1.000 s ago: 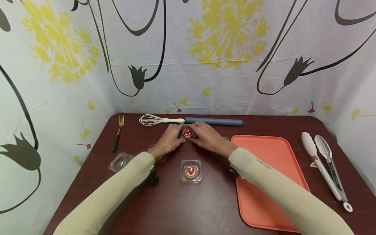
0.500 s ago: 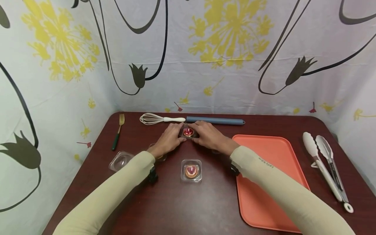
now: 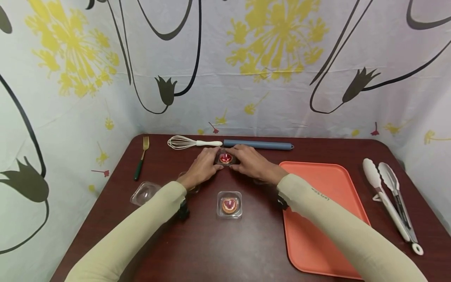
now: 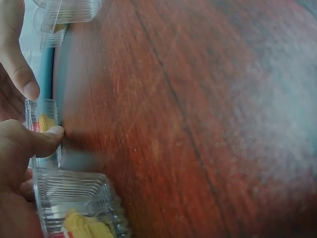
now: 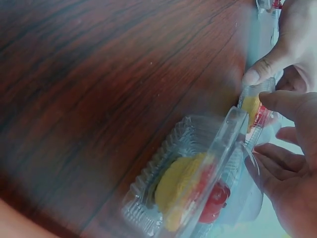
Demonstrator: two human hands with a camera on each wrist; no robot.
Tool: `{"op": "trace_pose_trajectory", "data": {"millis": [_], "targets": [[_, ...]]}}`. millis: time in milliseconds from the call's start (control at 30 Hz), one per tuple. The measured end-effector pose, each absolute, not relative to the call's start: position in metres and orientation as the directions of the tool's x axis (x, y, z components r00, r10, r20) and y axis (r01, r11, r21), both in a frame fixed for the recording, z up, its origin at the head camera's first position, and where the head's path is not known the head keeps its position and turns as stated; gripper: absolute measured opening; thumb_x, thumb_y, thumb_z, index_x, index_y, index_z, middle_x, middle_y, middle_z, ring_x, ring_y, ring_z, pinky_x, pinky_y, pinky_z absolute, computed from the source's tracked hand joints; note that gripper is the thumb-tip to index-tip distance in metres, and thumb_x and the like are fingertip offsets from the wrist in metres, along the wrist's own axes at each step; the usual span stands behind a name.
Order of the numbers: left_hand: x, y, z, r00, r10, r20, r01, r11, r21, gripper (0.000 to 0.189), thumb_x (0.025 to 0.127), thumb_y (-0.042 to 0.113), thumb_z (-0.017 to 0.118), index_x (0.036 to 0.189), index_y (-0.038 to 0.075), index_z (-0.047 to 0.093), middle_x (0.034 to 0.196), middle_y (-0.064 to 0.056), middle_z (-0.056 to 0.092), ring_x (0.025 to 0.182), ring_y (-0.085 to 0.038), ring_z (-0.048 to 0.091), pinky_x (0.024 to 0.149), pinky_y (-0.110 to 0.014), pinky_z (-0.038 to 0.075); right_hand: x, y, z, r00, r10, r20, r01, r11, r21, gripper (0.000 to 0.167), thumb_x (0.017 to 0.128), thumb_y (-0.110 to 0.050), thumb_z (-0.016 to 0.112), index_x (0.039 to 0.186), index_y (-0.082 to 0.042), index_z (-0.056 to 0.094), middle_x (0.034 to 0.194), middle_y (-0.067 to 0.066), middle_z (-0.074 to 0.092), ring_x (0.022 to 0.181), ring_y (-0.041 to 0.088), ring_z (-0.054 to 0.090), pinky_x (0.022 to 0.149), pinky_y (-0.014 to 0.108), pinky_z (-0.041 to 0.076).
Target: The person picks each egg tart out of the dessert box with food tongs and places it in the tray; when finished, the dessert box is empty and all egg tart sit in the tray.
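Near the back of the table, both hands hold a small clear plastic tart box with a red-topped tart inside. My left hand grips its left side, with the thumb along the near face. On the opposite side my right hand grips it with thumb and fingers. The right wrist view shows the yellow crust of the held tart between the two hands. A second clear tart box stands closer to me, below the hands. Beside my right hand is another boxed tart, yellow with red topping.
A whisk and a blue rolling pin lie along the back edge. To the left are a green-handled fork and a clear container. An orange tray and tongs occupy the right side.
Both hands stay on the tart box in nearly the same place. The head view has shifted very slightly.
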State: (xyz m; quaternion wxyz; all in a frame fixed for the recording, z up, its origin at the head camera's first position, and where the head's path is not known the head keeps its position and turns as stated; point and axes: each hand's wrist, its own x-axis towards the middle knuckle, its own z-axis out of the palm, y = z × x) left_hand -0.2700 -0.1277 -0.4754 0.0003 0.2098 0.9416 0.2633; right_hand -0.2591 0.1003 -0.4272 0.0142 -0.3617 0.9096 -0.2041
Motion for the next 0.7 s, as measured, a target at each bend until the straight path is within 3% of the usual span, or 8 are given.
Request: {"op": "trace_pose_trajectory", "data": {"millis": [300, 533, 700], "targets": [[-0.281, -0.13, -0.492, -0.915, 0.385, 0.119, 0.393, 0.785, 0.478, 0.081, 0.098, 0.025, 0.087, 0.164, 0.0, 0.047, 0.159, -0.02, 0.058, 0.143, -0.035, 0.053, 0.121, -0.054, 0.046, -0.261, 0.103, -0.429, -0.712, -0.692, 0.119, -0.677, 0.633, -0.376, 0.061, 0.106, -0.018, 0.076, 0.161, 0.0, 0.054, 0.156, 0.023, 0.06, 0.144, 0.038, 0.058, 0.117, 0.056, 0.05], [-0.269, -0.127, -0.474, -0.915, 0.39, 0.103, 0.388, 0.779, 0.493, 0.081, 0.098, 0.021, 0.087, 0.163, -0.003, 0.046, 0.159, -0.023, 0.057, 0.142, -0.037, 0.053, 0.119, -0.055, 0.048, -0.266, 0.107, -0.425, -0.699, -0.696, 0.165, -0.692, 0.6, -0.4, 0.053, 0.109, -0.014, 0.072, 0.156, 0.006, 0.057, 0.151, 0.024, 0.064, 0.137, 0.039, 0.064, 0.112, 0.056, 0.055], [-0.265, -0.125, -0.466, -0.915, 0.399, 0.055, 0.368, 0.774, 0.516, 0.082, 0.1, 0.019, 0.084, 0.166, -0.002, 0.042, 0.162, -0.023, 0.054, 0.148, -0.039, 0.048, 0.12, -0.057, 0.046, -0.268, 0.108, -0.421, -0.708, -0.688, 0.159, -0.68, 0.603, -0.417, 0.055, 0.107, -0.017, 0.075, 0.155, 0.004, 0.058, 0.151, 0.022, 0.065, 0.136, 0.037, 0.065, 0.111, 0.054, 0.056]]}}
